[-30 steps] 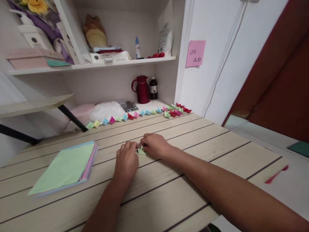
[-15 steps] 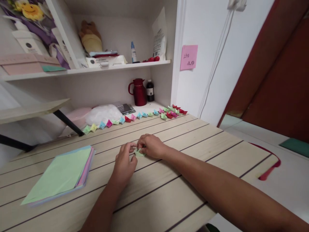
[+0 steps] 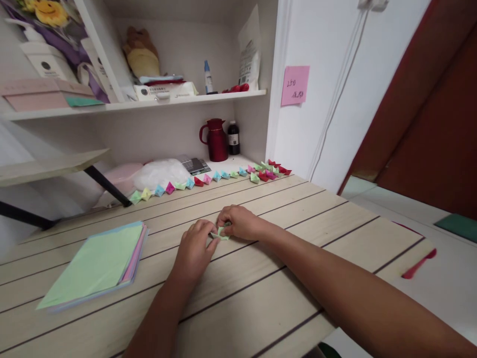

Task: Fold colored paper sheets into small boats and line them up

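Note:
My left hand (image 3: 194, 249) and my right hand (image 3: 240, 221) meet over the middle of the wooden table (image 3: 261, 288). Between their fingertips they pinch a small folded piece of light green paper (image 3: 220, 232), held just above the boards. A stack of coloured paper sheets (image 3: 97, 263), light green on top, lies to the left of my left hand. Along the far edge of the table runs a row of several small folded paper boats (image 3: 208, 178) in green, blue, pink and red.
Behind the row stand a dark red jug (image 3: 217, 139) and a dark bottle (image 3: 234, 137), with a white plastic bag (image 3: 162, 172) to their left. A shelf (image 3: 149, 102) above carries boxes and bottles. A pink sticky note (image 3: 294, 85) hangs on the white wall.
Both hands have kept working the green paper at the same spot; the fingers have shifted slightly and the paper now shows more between them. The view has wobbled a little.

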A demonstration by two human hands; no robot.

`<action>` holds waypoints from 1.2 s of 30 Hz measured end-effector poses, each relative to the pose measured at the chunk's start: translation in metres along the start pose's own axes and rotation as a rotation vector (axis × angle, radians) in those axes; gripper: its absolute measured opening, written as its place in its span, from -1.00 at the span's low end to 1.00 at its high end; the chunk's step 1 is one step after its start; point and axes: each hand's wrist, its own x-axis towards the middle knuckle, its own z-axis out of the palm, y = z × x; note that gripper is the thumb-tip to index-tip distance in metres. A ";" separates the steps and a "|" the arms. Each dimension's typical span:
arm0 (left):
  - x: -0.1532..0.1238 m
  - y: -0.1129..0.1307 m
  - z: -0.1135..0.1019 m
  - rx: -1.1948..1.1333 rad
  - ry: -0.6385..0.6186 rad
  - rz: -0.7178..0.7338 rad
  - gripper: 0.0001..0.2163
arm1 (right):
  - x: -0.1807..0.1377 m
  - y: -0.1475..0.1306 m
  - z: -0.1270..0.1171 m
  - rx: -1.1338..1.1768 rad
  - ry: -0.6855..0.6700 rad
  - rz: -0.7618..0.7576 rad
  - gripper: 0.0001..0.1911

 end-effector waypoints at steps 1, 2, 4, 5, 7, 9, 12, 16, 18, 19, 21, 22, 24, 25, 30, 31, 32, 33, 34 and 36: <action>0.000 0.001 0.000 0.012 -0.010 -0.007 -0.90 | -0.001 0.001 -0.001 0.003 -0.003 0.004 -0.86; -0.001 0.001 0.000 0.019 -0.013 -0.015 -0.91 | -0.001 0.002 -0.002 0.006 -0.005 0.008 -0.86; -0.001 0.002 0.000 0.022 -0.009 -0.026 -0.91 | -0.002 0.003 -0.003 0.007 -0.008 0.013 -0.87; -0.001 0.002 0.001 0.021 -0.004 -0.029 -0.91 | -0.002 0.004 -0.003 0.007 -0.011 0.014 -0.87; -0.001 0.001 0.002 0.014 0.004 -0.031 -0.91 | -0.002 0.004 -0.004 0.002 -0.021 0.013 -0.88; -0.001 0.000 0.003 0.011 0.008 -0.033 -0.90 | -0.002 0.003 -0.005 -0.007 -0.032 0.011 -0.88; 0.000 0.000 0.003 0.017 0.002 -0.045 -0.89 | -0.002 0.001 -0.007 -0.032 -0.042 0.007 -0.85; -0.001 0.001 0.002 0.006 0.001 -0.045 -0.90 | -0.003 -0.003 -0.006 -0.110 -0.009 -0.009 -0.80; -0.001 0.001 0.003 -0.010 0.021 -0.054 -0.88 | -0.004 -0.005 -0.004 -0.126 0.041 -0.031 -0.81; -0.001 0.000 0.003 -0.023 0.036 -0.062 -0.87 | -0.004 -0.005 -0.004 -0.115 0.079 -0.043 -0.83; -0.001 -0.001 0.003 -0.059 0.081 -0.072 -0.84 | -0.003 -0.007 -0.002 -0.067 0.166 -0.069 -0.86; -0.001 -0.002 0.003 -0.084 0.110 -0.071 -0.83 | -0.003 -0.008 -0.002 -0.041 0.203 -0.084 -0.88; 0.000 -0.003 0.003 -0.148 0.174 -0.053 -0.83 | -0.003 -0.010 -0.001 0.012 0.244 -0.114 -0.89; 0.000 -0.004 0.002 -0.184 0.205 -0.040 -0.83 | -0.003 -0.011 -0.002 0.041 0.249 -0.123 -0.89; 0.001 -0.004 0.000 -0.317 0.312 0.007 -0.83 | -0.005 -0.019 -0.005 0.117 0.207 -0.069 -0.86; 0.001 -0.004 0.000 -0.330 0.325 0.011 -0.83 | -0.006 -0.020 -0.006 0.113 0.201 -0.044 -0.87; 0.001 -0.004 0.000 -0.342 0.335 0.015 -0.84 | -0.006 -0.021 -0.007 0.108 0.200 -0.025 -0.87; 0.001 -0.004 0.000 -0.355 0.346 0.016 -0.84 | -0.007 -0.021 -0.007 0.106 0.205 -0.014 -0.87; 0.002 -0.004 0.001 -0.369 0.358 0.016 -0.85 | -0.007 -0.022 -0.008 0.105 0.213 -0.014 -0.87; 0.002 -0.003 0.001 -0.395 0.380 0.006 -0.86 | -0.007 -0.022 -0.008 0.104 0.236 -0.023 -0.88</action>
